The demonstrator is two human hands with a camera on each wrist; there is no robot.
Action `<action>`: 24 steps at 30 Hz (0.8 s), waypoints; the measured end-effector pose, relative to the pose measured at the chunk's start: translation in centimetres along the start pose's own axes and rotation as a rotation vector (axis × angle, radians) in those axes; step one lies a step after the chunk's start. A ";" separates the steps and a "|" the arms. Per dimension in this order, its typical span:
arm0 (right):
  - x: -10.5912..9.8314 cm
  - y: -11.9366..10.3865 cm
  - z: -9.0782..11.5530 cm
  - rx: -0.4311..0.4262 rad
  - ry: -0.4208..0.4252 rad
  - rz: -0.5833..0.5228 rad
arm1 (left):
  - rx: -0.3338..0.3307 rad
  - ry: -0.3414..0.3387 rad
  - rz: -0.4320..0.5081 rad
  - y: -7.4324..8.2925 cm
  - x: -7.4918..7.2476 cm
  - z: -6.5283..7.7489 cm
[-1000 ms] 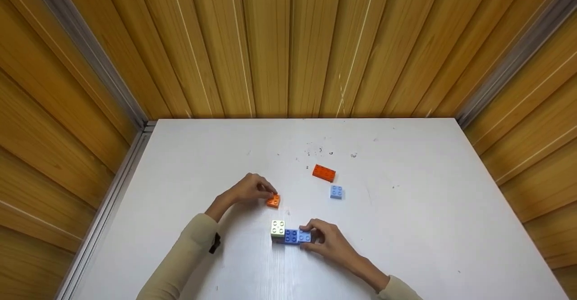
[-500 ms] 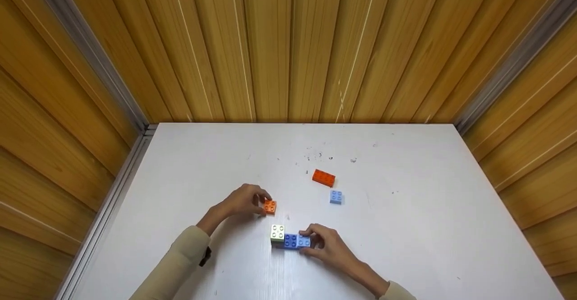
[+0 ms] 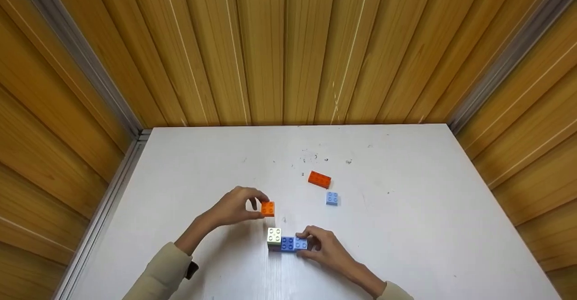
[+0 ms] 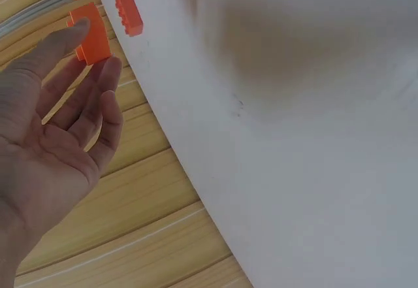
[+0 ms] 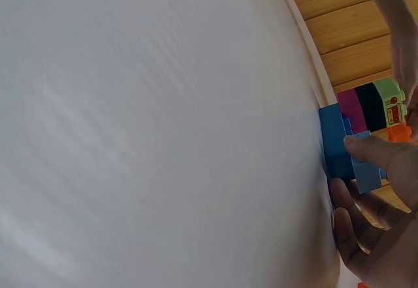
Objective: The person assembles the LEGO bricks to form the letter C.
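Between thumb and fingers my left hand (image 3: 234,206) pinches an orange two-by-two toy brick (image 3: 267,208), held just behind a small brick build. The left wrist view shows this orange brick (image 4: 95,34) raised off the table. My right hand (image 3: 331,248) grips a light blue brick (image 3: 300,243) at the build's right end. That brick sits on a longer blue brick (image 5: 335,141), whose studs (image 3: 287,243) show in the middle. At the left end rises a stack: a magenta brick (image 5: 351,110), a dark brick (image 5: 370,105) and a light green brick (image 3: 274,236) with a printed picture.
Farther back on the white table (image 3: 405,223) lies a longer red brick (image 3: 319,179). A loose light blue brick (image 3: 332,198) is just in front of it. Wood-patterned walls (image 3: 261,56) and a grey metal rail (image 3: 103,205) border the table.
My left hand has lifted the orange brick off the table and brought it slightly left and toward me. The right hand keeps its grip on the build. The head view has shifted a little.
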State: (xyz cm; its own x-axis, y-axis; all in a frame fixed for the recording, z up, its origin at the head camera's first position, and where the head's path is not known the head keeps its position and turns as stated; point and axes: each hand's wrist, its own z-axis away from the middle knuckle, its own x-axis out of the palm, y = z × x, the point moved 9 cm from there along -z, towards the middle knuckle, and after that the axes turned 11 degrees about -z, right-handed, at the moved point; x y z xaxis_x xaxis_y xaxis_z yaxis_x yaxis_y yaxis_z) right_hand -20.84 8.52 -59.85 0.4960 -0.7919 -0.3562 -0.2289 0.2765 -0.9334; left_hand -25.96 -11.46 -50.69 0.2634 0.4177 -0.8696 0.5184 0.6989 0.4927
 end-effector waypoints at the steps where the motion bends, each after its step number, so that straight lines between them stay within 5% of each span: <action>1: 0.1 0.0 0.0 0.000 -0.001 -0.001 | 0.002 -0.002 0.011 0.5 -0.1 0.3; 11: -0.1 0.0 -0.1 0.001 -0.004 -0.008 | 0.033 -0.052 0.058 3.4 0.2 1.2; 24: -1.0 -0.2 -1.3 -0.021 0.005 0.044 | 0.033 -0.047 0.059 3.5 0.8 1.0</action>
State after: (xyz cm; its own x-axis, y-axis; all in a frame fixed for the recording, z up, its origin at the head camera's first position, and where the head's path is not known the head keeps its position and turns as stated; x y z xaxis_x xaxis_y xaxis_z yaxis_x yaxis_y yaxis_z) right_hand -22.43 8.55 -59.19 0.4807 -0.7823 -0.3962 -0.2676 0.2994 -0.9158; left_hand -23.11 -9.29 -49.73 0.3317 0.4292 -0.8401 0.5269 0.6544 0.5424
